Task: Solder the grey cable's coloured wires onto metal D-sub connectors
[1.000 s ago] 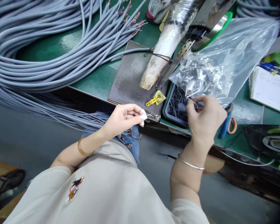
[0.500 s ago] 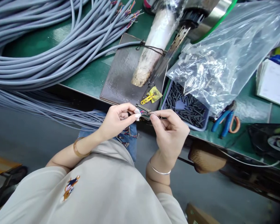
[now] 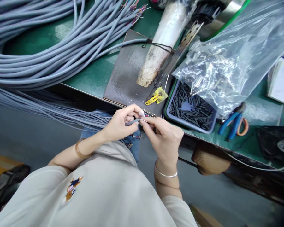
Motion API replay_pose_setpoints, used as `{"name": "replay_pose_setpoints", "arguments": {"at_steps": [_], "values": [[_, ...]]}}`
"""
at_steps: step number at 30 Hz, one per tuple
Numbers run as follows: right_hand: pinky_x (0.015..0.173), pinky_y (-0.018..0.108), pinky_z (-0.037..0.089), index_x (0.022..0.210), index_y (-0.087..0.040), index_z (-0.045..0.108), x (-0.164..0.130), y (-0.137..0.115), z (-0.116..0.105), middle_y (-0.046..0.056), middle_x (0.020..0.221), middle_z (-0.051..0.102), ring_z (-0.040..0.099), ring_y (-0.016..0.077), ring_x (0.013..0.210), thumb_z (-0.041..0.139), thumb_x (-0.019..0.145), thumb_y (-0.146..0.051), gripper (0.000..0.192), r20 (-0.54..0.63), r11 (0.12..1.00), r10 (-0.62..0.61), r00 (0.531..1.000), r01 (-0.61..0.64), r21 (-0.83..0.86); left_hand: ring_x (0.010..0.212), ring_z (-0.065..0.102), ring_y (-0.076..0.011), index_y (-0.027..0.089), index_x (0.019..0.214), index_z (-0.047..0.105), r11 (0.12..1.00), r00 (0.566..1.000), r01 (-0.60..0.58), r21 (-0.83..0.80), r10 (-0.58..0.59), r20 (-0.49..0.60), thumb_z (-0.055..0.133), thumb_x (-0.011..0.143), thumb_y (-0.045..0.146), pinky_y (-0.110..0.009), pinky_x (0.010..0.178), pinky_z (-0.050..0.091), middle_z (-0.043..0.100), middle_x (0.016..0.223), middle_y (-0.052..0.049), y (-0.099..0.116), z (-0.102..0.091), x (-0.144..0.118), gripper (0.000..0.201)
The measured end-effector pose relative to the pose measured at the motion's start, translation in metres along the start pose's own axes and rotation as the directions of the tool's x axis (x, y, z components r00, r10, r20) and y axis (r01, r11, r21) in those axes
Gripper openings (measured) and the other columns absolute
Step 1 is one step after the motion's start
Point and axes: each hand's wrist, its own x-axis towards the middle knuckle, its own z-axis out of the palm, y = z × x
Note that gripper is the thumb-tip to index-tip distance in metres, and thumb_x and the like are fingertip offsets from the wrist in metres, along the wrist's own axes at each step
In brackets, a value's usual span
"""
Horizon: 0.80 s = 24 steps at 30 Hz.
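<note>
At the bench's front edge, my left hand (image 3: 120,123) is closed around a grey cable (image 3: 132,122), its end pointing right between thumb and fingers. My right hand (image 3: 165,134) pinches a thin wire at that cable end, fingertips almost touching the left ones; its far end is hidden by the fingers. Just behind the fingertips is a multi-pin metal connector (image 3: 149,113), partly covered, with coloured wires at its pins. Beyond it, a yellow clip-like piece (image 3: 153,99) rests on a yellow sponge (image 3: 162,94).
Coiled grey cables (image 3: 49,71) fill the left. A soldering iron in a holder (image 3: 180,53) lies beside a wrapped white roll (image 3: 156,47) on a dark board (image 3: 123,74). Rightward are a bin of black tubes (image 3: 214,121), a plastic bag of connectors (image 3: 215,69) and blue-handled pliers (image 3: 233,124).
My right hand has moved left and closer to my left hand. The grey cable now shows between my left fingers, and the connector is more covered. The view has shifted slightly.
</note>
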Motion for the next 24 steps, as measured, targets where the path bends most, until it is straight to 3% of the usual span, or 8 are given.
{"name": "replay_pose_setpoints", "arguments": {"at_steps": [2,4,7,9,15,18,22,24], "values": [[0.048,0.022,0.038,0.104,-0.025,0.075,-0.002,0.001,0.0,-0.006,0.065,0.063,0.049,0.0061,0.049,0.071,0.093,-0.026,0.012,-0.02,0.999,0.04,0.999,-0.039,0.037,0.065,0.052,-0.0039,0.015,0.098,0.059,1.0,1.0,0.001,-0.014,-0.001,0.002,0.065,0.073,0.01,-0.015,0.058,0.04,0.063,0.089,-0.001,-0.001,-0.001,0.0,0.026],[0.044,0.022,0.036,0.116,-0.027,0.072,-0.004,0.002,-0.002,-0.008,0.061,0.057,0.045,0.0065,0.044,0.069,0.094,-0.029,0.022,-0.125,0.986,0.124,0.984,-0.108,0.129,0.063,0.049,-0.0029,0.015,0.099,0.059,0.999,1.0,-0.001,-0.035,0.001,0.007,0.065,0.073,0.01,-0.015,0.057,0.038,0.064,0.093,-0.002,-0.001,-0.002,-0.001,0.028],[0.042,0.023,0.04,0.123,-0.029,0.064,-0.007,0.003,-0.006,-0.007,0.067,0.063,0.056,0.0097,0.046,0.061,0.097,-0.025,0.027,-0.354,0.951,0.221,0.909,-0.121,0.284,0.068,0.054,-0.0055,0.015,0.098,0.063,0.998,0.999,-0.037,-0.054,0.038,0.018,0.066,0.072,0.009,-0.016,0.059,0.041,0.067,0.095,-0.005,-0.001,-0.004,-0.001,0.027],[0.042,0.025,0.046,0.123,-0.03,0.063,-0.008,0.003,-0.006,-0.003,0.08,0.074,0.067,0.0128,0.052,0.06,0.097,-0.019,0.029,-0.417,0.952,0.228,0.88,-0.112,0.283,0.074,0.058,-0.0089,0.015,0.097,0.067,0.996,0.996,-0.073,-0.057,0.075,0.039,0.066,0.072,0.009,-0.018,0.062,0.044,0.068,0.095,-0.006,-0.001,-0.007,-0.001,0.026],[0.072,0.031,0.064,0.098,-0.026,0.068,-0.004,0.002,-0.001,0.002,0.102,0.082,0.08,0.0196,0.085,0.073,0.087,-0.011,0.019,-0.234,0.997,-0.078,0.969,0.074,-0.025,0.067,0.053,-0.0074,0.016,0.097,0.073,0.983,0.98,-0.17,-0.071,0.176,0.089,0.074,0.074,0.013,-0.019,0.055,0.043,0.067,0.1,-0.007,-0.003,-0.011,0.001,0.023],[0.072,0.03,0.064,0.093,-0.025,0.065,-0.001,0.004,0.005,0.002,0.103,0.082,0.08,0.018,0.087,0.072,0.089,-0.012,0.016,-0.224,0.998,-0.057,0.973,0.06,0.008,0.062,0.051,-0.0058,0.016,0.094,0.076,0.98,0.978,-0.192,-0.047,0.195,0.071,0.081,0.078,0.025,-0.018,0.05,0.04,0.067,0.098,-0.007,-0.005,-0.009,0.003,0.018],[0.071,0.03,0.064,0.092,-0.025,0.065,-0.002,0.007,0.013,0.002,0.098,0.081,0.08,0.0188,0.088,0.072,0.088,-0.013,0.014,-0.269,0.996,0.017,0.963,0.005,0.083,0.084,0.067,-0.0137,0.017,0.085,0.078,0.964,0.963,-0.265,-0.035,0.263,-0.052,0.083,0.082,0.03,-0.023,0.074,0.055,0.072,0.088,-0.007,-0.006,-0.004,0.003,0.015],[0.07,0.029,0.065,0.091,-0.024,0.065,-0.003,0.008,0.017,0.002,0.098,0.081,0.08,0.0183,0.088,0.072,0.088,-0.012,0.015,-0.301,0.996,0.04,0.953,-0.012,0.094,0.081,0.069,-0.0123,0.016,0.084,0.077,0.962,0.965,-0.254,-0.096,0.246,-0.091,0.082,0.083,0.03,-0.023,0.074,0.057,0.073,0.089,-0.007,-0.007,-0.002,0.003,0.015]]}}
